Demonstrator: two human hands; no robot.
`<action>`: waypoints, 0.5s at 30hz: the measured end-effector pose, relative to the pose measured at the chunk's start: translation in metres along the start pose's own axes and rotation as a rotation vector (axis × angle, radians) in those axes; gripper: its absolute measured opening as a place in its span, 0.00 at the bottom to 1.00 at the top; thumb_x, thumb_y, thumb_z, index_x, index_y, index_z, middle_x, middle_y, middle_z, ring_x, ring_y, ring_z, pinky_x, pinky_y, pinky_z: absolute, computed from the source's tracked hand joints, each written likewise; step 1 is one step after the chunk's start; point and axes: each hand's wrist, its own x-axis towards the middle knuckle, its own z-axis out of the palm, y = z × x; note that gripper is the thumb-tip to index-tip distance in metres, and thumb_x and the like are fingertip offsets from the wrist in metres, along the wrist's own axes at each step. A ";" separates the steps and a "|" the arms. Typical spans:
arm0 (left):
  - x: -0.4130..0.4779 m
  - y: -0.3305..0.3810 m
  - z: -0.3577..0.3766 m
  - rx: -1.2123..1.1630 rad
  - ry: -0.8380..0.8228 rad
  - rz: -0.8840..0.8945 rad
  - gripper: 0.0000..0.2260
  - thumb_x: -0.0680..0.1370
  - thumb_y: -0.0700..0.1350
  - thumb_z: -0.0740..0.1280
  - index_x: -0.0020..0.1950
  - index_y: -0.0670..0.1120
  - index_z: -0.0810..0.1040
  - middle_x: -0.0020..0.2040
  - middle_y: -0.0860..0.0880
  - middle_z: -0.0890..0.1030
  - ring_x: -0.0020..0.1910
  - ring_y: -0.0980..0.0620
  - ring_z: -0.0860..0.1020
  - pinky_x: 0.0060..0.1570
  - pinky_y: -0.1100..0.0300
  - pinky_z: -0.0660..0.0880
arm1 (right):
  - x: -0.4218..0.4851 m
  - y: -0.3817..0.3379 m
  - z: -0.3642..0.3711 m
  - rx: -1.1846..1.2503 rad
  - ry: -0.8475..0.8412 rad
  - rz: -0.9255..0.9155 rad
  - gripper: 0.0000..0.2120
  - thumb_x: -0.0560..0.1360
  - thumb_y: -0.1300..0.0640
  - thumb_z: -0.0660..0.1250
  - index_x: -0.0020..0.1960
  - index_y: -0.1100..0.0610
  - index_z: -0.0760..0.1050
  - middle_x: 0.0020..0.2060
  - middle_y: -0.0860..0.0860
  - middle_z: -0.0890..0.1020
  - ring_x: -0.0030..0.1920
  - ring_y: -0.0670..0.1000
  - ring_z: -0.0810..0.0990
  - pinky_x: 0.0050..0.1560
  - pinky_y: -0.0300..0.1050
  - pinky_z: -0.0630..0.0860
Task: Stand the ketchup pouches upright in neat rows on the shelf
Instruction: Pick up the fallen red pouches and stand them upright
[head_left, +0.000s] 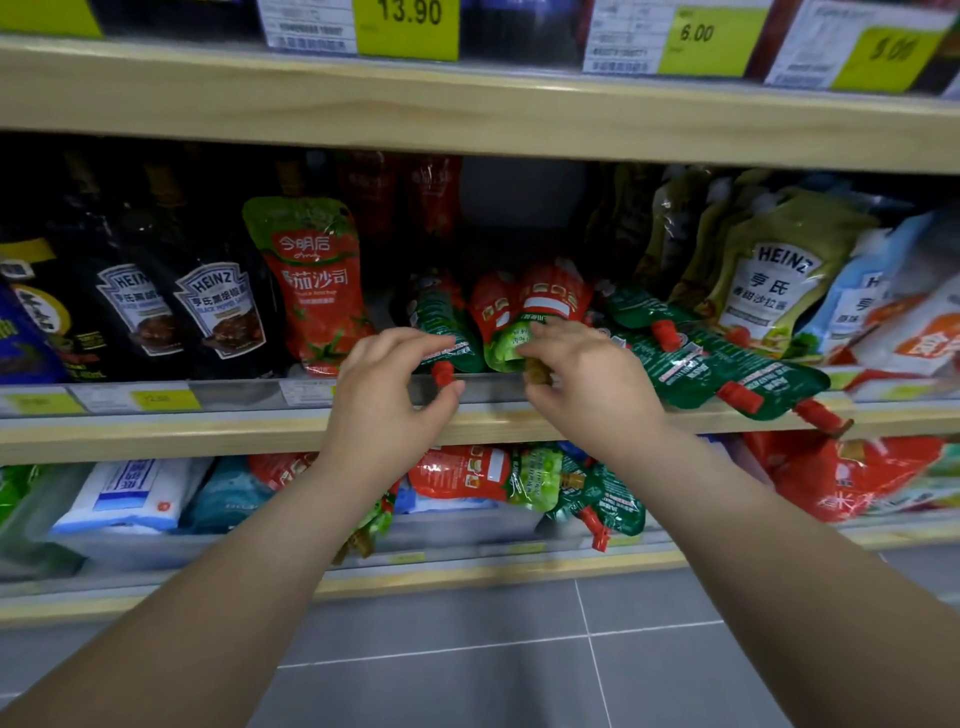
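One red ketchup pouch (317, 291) stands upright on the middle shelf (208, 431). To its right several pouches lie flat with their spouts toward me. My left hand (387, 387) pinches the red cap of a dark green pouch (441, 325). My right hand (576, 374) grips the green spout end of a red pouch (550, 299) lying upside down. More green pouches (727, 364) with red caps sprawl to the right, hanging over the shelf edge.
Dark Heinz sauce bottles (218, 312) stand left of the upright pouch. Heinz salad dressing pouches (769, 280) lean at the right. The lower shelf (467, 571) holds more fallen pouches (488, 475) and bags. Price tags line the upper shelf (467, 114). Grey tile floor lies below.
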 end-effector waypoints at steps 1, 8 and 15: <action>0.001 0.003 0.002 -0.009 -0.006 0.012 0.17 0.72 0.48 0.72 0.61 0.53 0.77 0.55 0.60 0.71 0.57 0.60 0.65 0.59 0.60 0.63 | -0.001 -0.001 -0.003 0.033 0.042 0.012 0.14 0.69 0.63 0.68 0.54 0.58 0.81 0.57 0.57 0.81 0.61 0.57 0.77 0.60 0.53 0.74; 0.029 0.028 0.010 -0.105 -0.151 0.032 0.27 0.72 0.48 0.73 0.69 0.56 0.68 0.63 0.55 0.72 0.60 0.56 0.72 0.59 0.61 0.68 | -0.004 0.000 -0.031 0.186 0.224 0.068 0.11 0.75 0.60 0.67 0.57 0.57 0.77 0.49 0.55 0.83 0.49 0.56 0.79 0.47 0.43 0.72; 0.056 0.061 0.026 -0.336 -0.140 -0.011 0.24 0.71 0.44 0.72 0.66 0.55 0.73 0.61 0.53 0.76 0.60 0.57 0.73 0.60 0.66 0.70 | -0.004 -0.012 -0.049 0.374 0.291 0.009 0.10 0.76 0.60 0.65 0.56 0.59 0.76 0.49 0.53 0.81 0.51 0.53 0.77 0.50 0.44 0.73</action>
